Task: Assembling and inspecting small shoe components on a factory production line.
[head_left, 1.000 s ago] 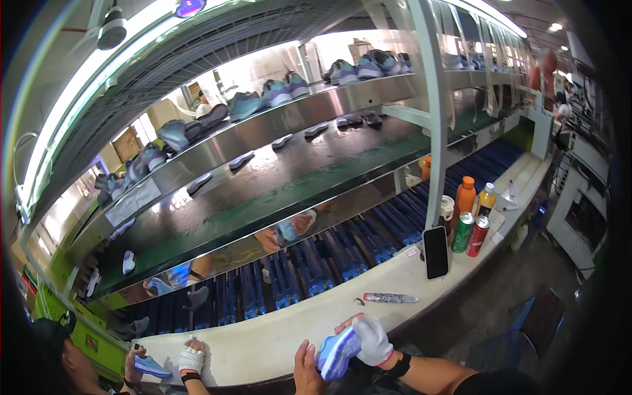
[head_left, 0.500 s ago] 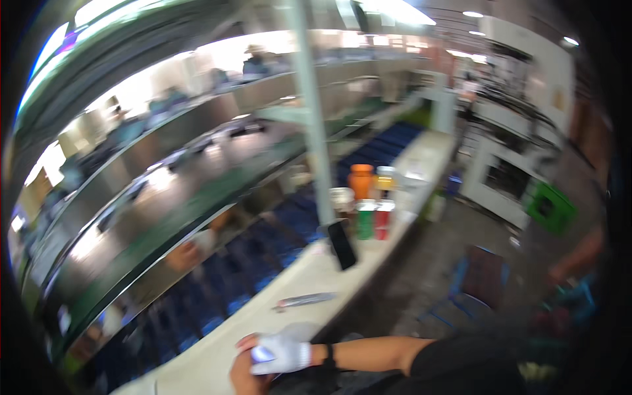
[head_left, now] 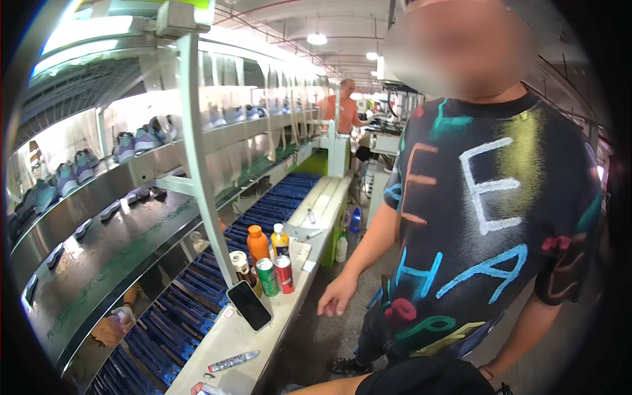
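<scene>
At the bottom edge, a sliver of white glove and a bare fingertip mark my right hand; the rest of it is cut off, along with anything it may hold. My right forearm runs along the lower edge from a dark sleeve. My left hand cannot be made out. Nearest to the glove, on the pale ledge, lies a slim silvery tool with a red end and a pointed tip, perhaps a wrapped blade. Beyond it a black phone leans against a pale metal post.
Beside the post stand a green can, a red can and an orange bottle. A blue slatted conveyor borders the ledge, with sneakers on a rack above. A co-worker in a painted black shirt stands close at right.
The view has swung and sharpened. My gloved right hand, earlier seen whole against bare fingers over the ledge, has dropped mostly out of the bottom edge. The co-worker now fills the right side.
</scene>
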